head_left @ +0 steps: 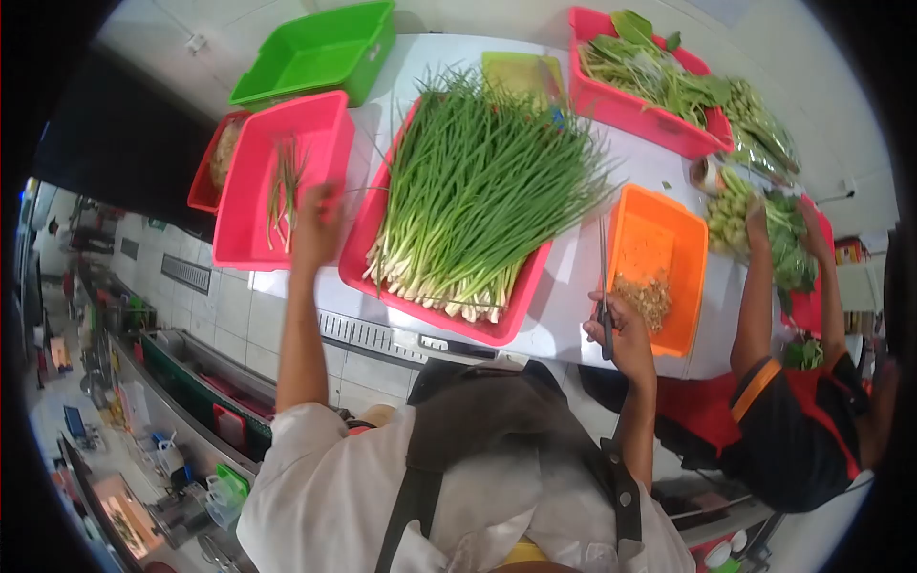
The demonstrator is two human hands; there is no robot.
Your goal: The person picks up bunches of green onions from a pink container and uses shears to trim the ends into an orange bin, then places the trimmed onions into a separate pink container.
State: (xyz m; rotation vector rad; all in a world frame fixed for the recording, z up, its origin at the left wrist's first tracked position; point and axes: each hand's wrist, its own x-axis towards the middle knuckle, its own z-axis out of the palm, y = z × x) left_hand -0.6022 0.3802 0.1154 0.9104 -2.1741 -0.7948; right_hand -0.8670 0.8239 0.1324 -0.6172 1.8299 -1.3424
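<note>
My right hand is closed round the dark handle of a knife, its blade pointing away from me beside the orange tray. Small pale brown trimmings lie in that tray. My left hand, blurred, is over the right side of a pink tray; its fingers do not show clearly. A few spring onions lie in this tray. Between my hands, a big pile of spring onions, white ends toward me, fills another pink tray.
A green tray stands at the back left, near a red container. Behind the pile is a yellow-green board. Leafy greens fill a pink tray at back right. On the right, a co-worker handles green vegetables.
</note>
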